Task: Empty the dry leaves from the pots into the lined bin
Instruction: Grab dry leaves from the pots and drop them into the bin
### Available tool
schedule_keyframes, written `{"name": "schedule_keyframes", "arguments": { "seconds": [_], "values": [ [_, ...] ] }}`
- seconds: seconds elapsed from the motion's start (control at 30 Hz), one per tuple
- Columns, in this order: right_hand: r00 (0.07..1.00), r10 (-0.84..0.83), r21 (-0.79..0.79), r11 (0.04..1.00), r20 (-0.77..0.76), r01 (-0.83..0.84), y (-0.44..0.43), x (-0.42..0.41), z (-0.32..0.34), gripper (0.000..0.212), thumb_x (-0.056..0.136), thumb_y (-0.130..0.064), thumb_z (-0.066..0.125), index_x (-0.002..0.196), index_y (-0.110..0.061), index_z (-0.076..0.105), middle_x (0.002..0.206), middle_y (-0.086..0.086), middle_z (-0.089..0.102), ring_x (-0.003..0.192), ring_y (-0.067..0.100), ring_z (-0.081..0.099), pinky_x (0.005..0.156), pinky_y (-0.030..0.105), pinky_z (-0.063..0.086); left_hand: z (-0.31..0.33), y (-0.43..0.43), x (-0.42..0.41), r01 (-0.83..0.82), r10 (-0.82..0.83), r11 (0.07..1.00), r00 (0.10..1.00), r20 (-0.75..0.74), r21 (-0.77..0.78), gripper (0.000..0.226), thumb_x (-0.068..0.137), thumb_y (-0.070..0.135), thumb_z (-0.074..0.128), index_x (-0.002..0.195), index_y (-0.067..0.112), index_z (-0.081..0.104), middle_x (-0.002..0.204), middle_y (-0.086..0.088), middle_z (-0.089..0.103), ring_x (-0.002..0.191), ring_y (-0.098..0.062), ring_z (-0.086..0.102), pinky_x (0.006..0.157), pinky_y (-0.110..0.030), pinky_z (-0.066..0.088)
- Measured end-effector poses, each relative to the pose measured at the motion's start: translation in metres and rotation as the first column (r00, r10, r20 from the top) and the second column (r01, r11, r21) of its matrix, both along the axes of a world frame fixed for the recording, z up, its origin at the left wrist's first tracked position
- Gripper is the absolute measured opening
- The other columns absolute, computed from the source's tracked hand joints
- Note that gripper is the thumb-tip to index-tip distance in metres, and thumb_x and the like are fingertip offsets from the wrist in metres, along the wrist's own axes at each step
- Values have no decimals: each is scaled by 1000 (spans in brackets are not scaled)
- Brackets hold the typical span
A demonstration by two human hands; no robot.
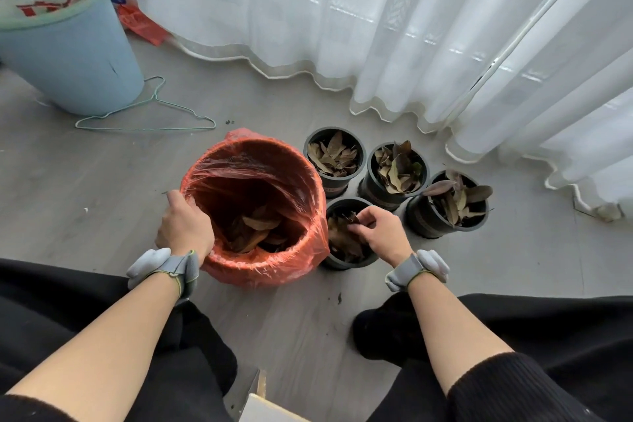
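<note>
The lined bin [267, 271] stands mid-floor. Four black pots [424, 219] cluster at its right, toward the floor's curtained edge. The left hand [185, 226] grips the bin's rim. The right hand [380, 229] pinches dry leaves [342, 240] in the nearest pot [349, 264].

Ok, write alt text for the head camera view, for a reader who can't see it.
A person's left hand grips the rim of an orange-lined bin while the right hand pinches dry leaves in the nearest pot. Three more pots of leaves stand beside it on the floor, by a white curtain.
</note>
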State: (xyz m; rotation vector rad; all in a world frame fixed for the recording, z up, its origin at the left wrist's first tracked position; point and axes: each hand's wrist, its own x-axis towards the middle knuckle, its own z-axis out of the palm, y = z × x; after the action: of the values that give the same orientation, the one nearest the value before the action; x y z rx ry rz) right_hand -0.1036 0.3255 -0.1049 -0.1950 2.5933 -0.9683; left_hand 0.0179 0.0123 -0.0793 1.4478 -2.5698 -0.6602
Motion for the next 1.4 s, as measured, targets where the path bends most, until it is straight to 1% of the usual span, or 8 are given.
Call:
{"name": "schedule_keyframes", "arguments": {
  "seconds": [0.17, 0.37, 0.47, 0.6, 0.73, 1.1, 1.23, 1.4],
  "values": [
    [997, -54, -24, 998, -47, 53, 4, 5, 8, 13, 83, -20, 76, 89, -17, 65, 84, -2, 67, 77, 15, 60, 73, 23, 45, 3, 2, 1, 23, -23, 1000, 1000, -4, 14, 22, 102, 28, 31, 106, 7, 37, 102, -31, 60, 88, -51, 57, 67, -45, 35],
    [987, -140, -110, 985, -73, 132, 1, 2, 22, 12, 82, -19, 75, 86, -19, 63, 80, -2, 68, 75, 17, 65, 72, 26, 53, 6, 3, -1, 22, -22, 1000, 1000, -2, 18, 19, 101, 24, 33, 104, 6, 37, 102, -32, 60, 90, -51, 57, 67, -45, 34],
    [986, -67, -63, 996, -155, 58, 0, -3, 31, 12, 83, -23, 74, 85, -23, 63, 80, -6, 67, 75, 11, 62, 68, 16, 45, 5, 1, 0, 14, -14, 1000, 1000, 2, 19, 18, 101, 25, 33, 103, 7, 36, 102, -32, 60, 91, -51, 56, 67, -46, 34],
    [965, 37, 58, 998, -261, -22, 3, 3, 34, 9, 86, -22, 69, 92, -17, 65, 87, -2, 65, 79, 14, 58, 73, 23, 46, 5, 3, 0, 19, -19, 1000, 1000, -1, 25, 18, 101, 25, 33, 103, 7, 37, 103, -32, 60, 91, -51, 56, 68, -46, 34],
    [932, 89, 85, 994, -353, -63, -2, 0, 46, 8, 86, -22, 68, 92, -18, 65, 85, -7, 60, 76, 10, 55, 69, 20, 42, 7, 3, -1, 15, -15, 1000, 1000, -5, 19, 19, 102, 25, 33, 104, 7, 37, 105, -31, 59, 92, -51, 56, 67, -46, 34],
    [954, 89, 91, 994, -288, -65, 4, -7, 64, 10, 84, -30, 69, 89, -21, 66, 79, -11, 65, 72, 9, 59, 68, 26, 50, 6, 3, -1, 24, -24, 1000, 1000, -12, 16, 18, 101, 25, 32, 103, 7, 37, 103, -31, 60, 90, -51, 57, 67, -46, 35],
    [945, 88, 35, 996, -316, -81, 1, -19, 89, 8, 83, -31, 71, 84, -31, 63, 73, -19, 62, 65, -2, 56, 62, 18, 43, 5, 2, 0, 23, -23, 1000, 1000, -13, 15, 18, 101, 25, 32, 103, 8, 37, 102, -31, 60, 90, -50, 57, 67, -46, 35],
    [943, 20, -65, 997, -331, -44, 0, -26, 113, 12, 81, -33, 74, 81, -32, 62, 67, -19, 62, 58, 1, 54, 62, 17, 44, 4, 3, -1, 24, -24, 999, 1000, -17, 24, 18, 102, 25, 32, 104, 8, 37, 104, -32, 60, 91, -51, 57, 67, -46, 35]
  ]
}}
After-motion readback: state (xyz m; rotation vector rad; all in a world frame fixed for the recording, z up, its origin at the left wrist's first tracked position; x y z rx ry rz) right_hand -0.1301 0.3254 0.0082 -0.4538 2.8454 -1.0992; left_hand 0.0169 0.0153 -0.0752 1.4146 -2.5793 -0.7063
